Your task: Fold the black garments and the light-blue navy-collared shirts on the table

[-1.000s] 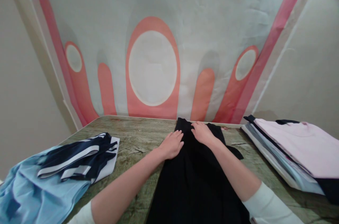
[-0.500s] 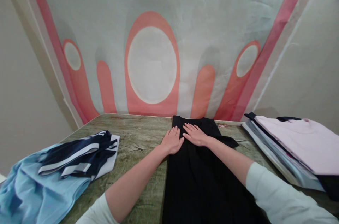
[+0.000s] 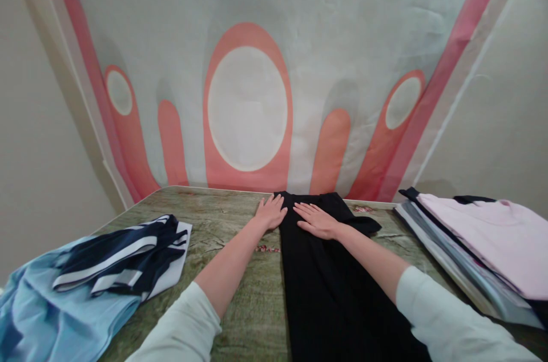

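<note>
A black garment, long like trousers or a skirt, lies lengthwise on the wood-patterned table, its narrower top end at the far edge. My left hand rests flat at the upper left corner of the cloth, fingers apart and partly over the tabletop. Flat on the upper middle of the garment lies my right hand, palm down with fingers stretched out. A dark flap of cloth sticks out to the right beyond my right wrist. Neither hand grips anything.
On the left, a crumpled light blue garment lies under a navy piece with white stripes. To the right is a stack of folded clothes with a pink top uppermost. A wall with pink shapes rises behind the table.
My left hand has moved slightly left and away from me, to the garment's corner. The garment's top left corner has shifted left, while its lower left edge now lies farther right.
</note>
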Motion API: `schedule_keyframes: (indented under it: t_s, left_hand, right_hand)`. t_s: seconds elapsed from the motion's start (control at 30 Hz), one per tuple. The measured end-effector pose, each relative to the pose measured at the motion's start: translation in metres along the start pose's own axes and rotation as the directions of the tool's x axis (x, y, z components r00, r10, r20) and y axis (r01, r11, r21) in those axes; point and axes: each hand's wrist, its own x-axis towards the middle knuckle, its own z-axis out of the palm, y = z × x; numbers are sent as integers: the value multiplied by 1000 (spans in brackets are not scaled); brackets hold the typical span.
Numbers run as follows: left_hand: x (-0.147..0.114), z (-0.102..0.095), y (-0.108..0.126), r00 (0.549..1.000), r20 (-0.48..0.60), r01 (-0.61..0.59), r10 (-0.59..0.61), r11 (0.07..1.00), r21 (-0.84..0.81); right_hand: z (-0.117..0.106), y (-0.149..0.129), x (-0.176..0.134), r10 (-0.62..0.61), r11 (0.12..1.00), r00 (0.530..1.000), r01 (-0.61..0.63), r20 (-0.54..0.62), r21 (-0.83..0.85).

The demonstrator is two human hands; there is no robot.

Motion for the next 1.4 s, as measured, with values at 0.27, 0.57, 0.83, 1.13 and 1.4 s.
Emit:
schedule_keyframes:
  t_s: [0.27, 0.57, 0.83, 1.13, 1.4]
  left_hand:
    - [7, 6, -16, 1000, -2, 2, -2, 1000, 0]
    - [-15, -9, 19, 997, -74, -24, 27, 999, 39]
    - [-65, 0, 57, 992, -45, -119, 118, 993, -11]
    - [-63, 2, 41, 989, -39, -145, 145, 989, -12]
    - [-65, -3, 29, 979, -91, -174, 180, 982, 71]
  right_hand:
    - [-1, 21, -8, -17, 992, 998, 10, -60, -124]
    - [-10, 54, -62, 121, 973, 918, -186, -377, -139]
    - [-13, 4, -102, 161, 985, 885, -114, -436, 133]
    - [-4, -5, -113, 58, 985, 893, 21, -446, 171]
    - [-3, -6, -112, 184, 972, 868, -92, -460, 215]
